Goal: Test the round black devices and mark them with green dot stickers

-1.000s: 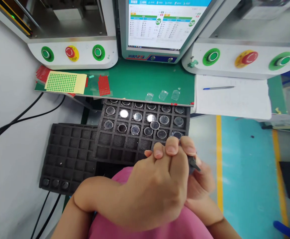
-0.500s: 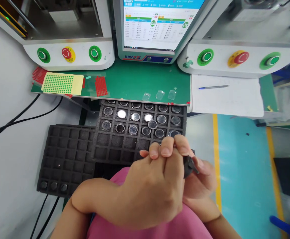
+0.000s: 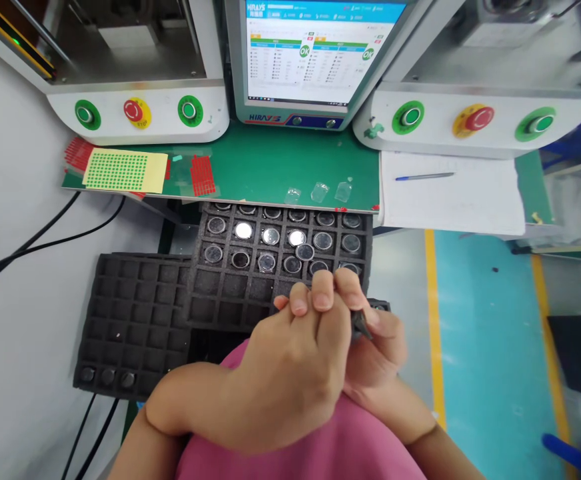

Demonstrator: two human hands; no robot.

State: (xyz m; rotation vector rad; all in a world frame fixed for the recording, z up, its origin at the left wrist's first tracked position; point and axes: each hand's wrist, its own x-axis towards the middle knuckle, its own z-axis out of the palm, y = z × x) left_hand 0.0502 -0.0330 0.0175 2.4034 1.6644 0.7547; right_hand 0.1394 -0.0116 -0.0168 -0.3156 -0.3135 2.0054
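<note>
Now I'm shifting the left hand (image 3: pixel 295 367) and right hand (image 3: pixel 376 357) slightly leftward, right fingers (image 3: pixel 389 327) pinching a dark piece (image 3: pixel 359 325), left grip hidden, so handling is apparently continuing.

Can't make out what the dark thing (image 3: pixel 361 325) is, since the left hand (image 3: pixel 295 377) blocks most of it, plus a good chunk of the right hand (image 3: pixel 378 350). Hands also cover the near right corner of the disc tray (image 3: pixel 205 283), and the worktop (image 3: pixel 270 167) hides its far end. Screen (image 3: pixel 290 80) rows are too tiny to read, both machines (image 3: pixel 163 127) get cropped up top, and the blue thing (image 3: pixel 568 455) lower right is just a blur.
</note>
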